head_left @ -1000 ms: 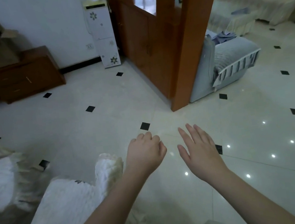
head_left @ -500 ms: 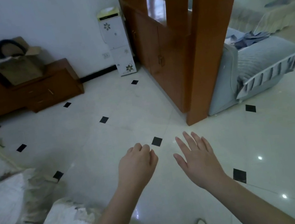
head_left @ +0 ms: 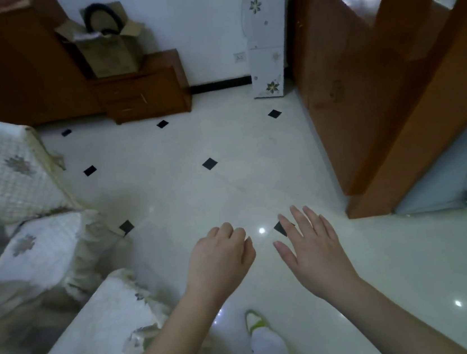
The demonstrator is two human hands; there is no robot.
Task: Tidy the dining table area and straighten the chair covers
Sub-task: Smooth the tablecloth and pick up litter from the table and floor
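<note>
View swung left since a second ago: grey quilted sofa (head_left: 458, 175) now cut off at right edge, white embroidered fabric chair covers (head_left: 97, 320) fuller at left. Three covered chairs counted; nearest cropped at the bottom, middle blurred. Left hand (head_left: 219, 262) loosely curled, holding nothing; right hand (head_left: 315, 252) flat, fingers spread, empty. Both above pale tiled floor (head_left: 199, 192), apart from covers. One white-socked foot (head_left: 267, 346).
</note>
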